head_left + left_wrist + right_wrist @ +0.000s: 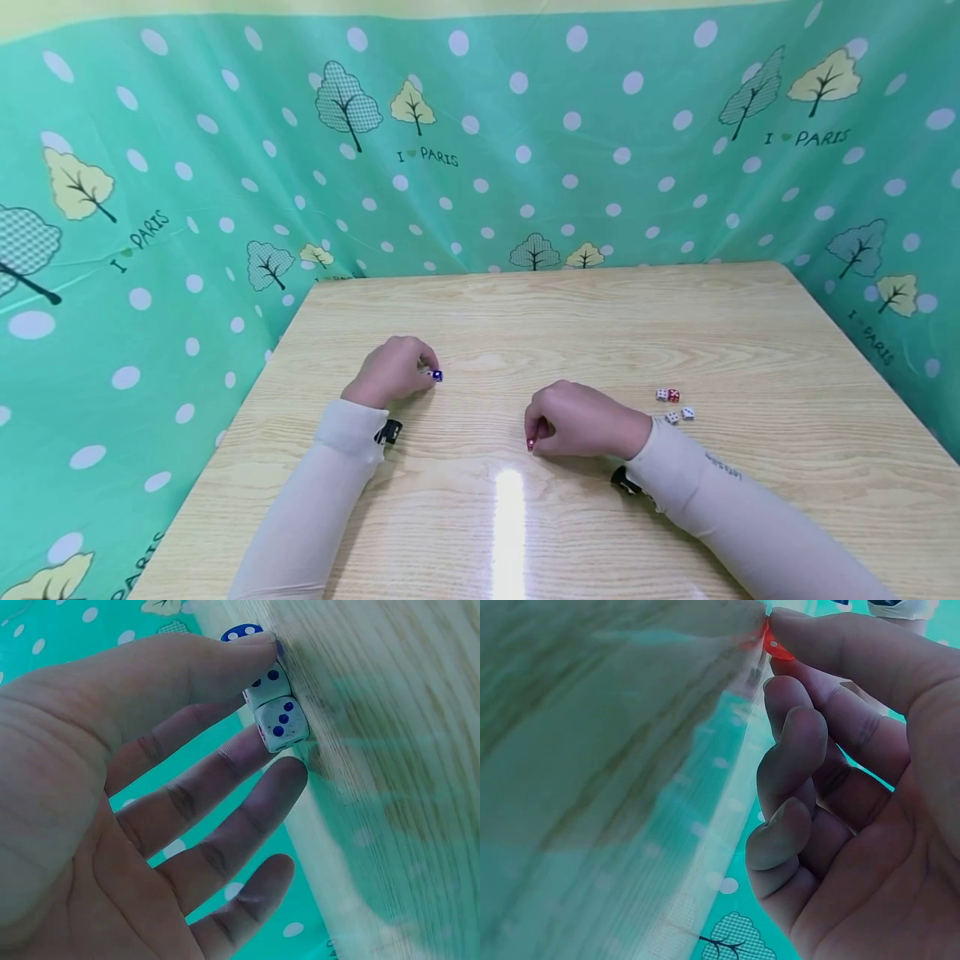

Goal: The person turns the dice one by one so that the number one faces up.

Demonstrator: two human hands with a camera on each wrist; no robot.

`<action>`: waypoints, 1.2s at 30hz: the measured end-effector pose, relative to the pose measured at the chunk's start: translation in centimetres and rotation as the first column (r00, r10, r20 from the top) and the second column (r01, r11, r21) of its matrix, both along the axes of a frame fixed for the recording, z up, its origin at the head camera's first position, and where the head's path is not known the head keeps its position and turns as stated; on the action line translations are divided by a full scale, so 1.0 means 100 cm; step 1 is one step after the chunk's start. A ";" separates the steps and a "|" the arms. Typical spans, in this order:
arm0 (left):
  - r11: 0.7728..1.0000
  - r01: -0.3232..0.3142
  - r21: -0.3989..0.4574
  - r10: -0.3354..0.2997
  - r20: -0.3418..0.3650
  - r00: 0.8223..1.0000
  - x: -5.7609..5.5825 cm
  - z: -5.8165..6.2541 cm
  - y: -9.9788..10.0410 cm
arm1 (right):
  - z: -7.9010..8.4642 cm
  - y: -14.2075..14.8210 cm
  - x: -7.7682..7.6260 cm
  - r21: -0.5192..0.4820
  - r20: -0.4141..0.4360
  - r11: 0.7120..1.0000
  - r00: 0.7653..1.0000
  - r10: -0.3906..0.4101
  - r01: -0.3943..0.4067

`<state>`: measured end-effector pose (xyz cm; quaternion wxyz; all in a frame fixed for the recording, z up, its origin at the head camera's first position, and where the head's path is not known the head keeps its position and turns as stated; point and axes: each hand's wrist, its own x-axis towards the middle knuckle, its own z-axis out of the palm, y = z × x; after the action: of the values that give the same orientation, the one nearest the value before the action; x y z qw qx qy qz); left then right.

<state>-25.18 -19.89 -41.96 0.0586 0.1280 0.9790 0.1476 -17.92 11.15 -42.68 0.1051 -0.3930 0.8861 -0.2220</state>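
Note:
On the left of the table, my left hand (393,371) holds a short row of dice at the tabletop. A blue die (438,376) is at the row's far end. Two white dice with blue dots line up beside it, the nearest white die (283,724) showing three dots in the left wrist view. My left thumb (251,649) partly covers the blue die and the middle white one. Nearer the front, my right hand (581,421) pinches a red die (778,646) between thumb and index finger, close to the wood. Its other fingers curl in.
To the right of my right hand lie a red die (673,396), a white die (662,395) touching or close to it, and two more white dice (688,413). The wooden table (570,325) meets a green dotted cloth (442,217) at the back and sides.

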 end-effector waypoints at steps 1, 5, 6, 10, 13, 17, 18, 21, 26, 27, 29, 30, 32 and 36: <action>1.000 0.001 0.003 -0.001 0.004 1.000 0.000 0.000 0.000 | 0.000 0.000 0.000 -0.001 -0.001 1.000 1.000 0.000 0.000; 1.000 0.004 0.010 -0.004 0.013 1.000 0.001 0.000 0.000 | -0.001 -0.001 0.001 -0.010 0.002 1.000 1.000 0.005 -0.005; 1.000 0.005 0.011 -0.005 0.014 1.000 0.001 0.000 0.000 | -0.001 -0.001 0.001 -0.010 0.000 1.000 1.000 0.005 -0.005; 1.000 0.007 0.017 -0.007 0.013 1.000 0.001 0.000 0.000 | -0.002 -0.001 0.001 -0.012 -0.004 1.000 1.000 0.006 -0.006; 1.000 0.007 0.025 -0.008 0.013 1.000 0.001 0.000 0.001 | -0.003 -0.001 0.001 -0.019 -0.007 1.000 1.000 0.006 -0.006; 1.000 0.002 0.028 -0.003 0.016 1.000 0.001 0.000 0.001 | -0.002 -0.002 0.002 -0.028 -0.010 1.000 1.000 0.011 -0.011; 1.000 0.000 0.027 -0.001 0.016 1.000 0.002 0.000 0.001 | -0.001 -0.002 0.002 -0.030 -0.010 0.999 1.000 0.014 -0.014; 1.000 0.002 0.014 -0.003 0.015 1.000 0.002 0.002 0.002 | 0.000 -0.001 0.002 -0.033 -0.005 0.999 1.000 0.016 -0.016; 0.999 0.041 -0.022 -0.041 -0.031 0.999 0.005 0.006 0.007 | 0.003 0.004 0.002 -0.029 -0.012 1.000 1.000 -0.001 0.000; 0.998 0.054 -0.029 -0.055 -0.043 0.998 0.006 0.007 0.009 | 0.003 0.005 0.002 -0.025 -0.018 1.000 1.000 -0.002 0.002; 0.996 0.083 -0.042 -0.086 -0.070 0.994 0.009 0.009 0.013 | 0.003 0.007 0.003 -0.014 -0.023 1.000 1.000 -0.007 0.007; 0.994 0.101 -0.048 -0.105 -0.081 0.991 0.011 0.009 0.016 | 0.003 0.009 0.003 -0.009 -0.024 1.000 1.000 -0.009 0.009; 0.989 0.134 -0.055 -0.139 -0.097 0.986 0.016 0.010 0.023 | 0.004 0.012 0.004 0.001 -0.024 1.000 1.000 -0.019 0.019; 0.978 0.198 -0.061 -0.203 -0.093 0.975 0.027 0.012 0.040 | 0.007 0.020 0.006 0.007 -0.035 0.999 0.998 -0.053 0.053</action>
<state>-22.46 -15.87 -40.80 0.0281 0.2317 0.9662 0.1091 -17.30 13.18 -41.94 0.0854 -0.3728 0.8987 -0.2146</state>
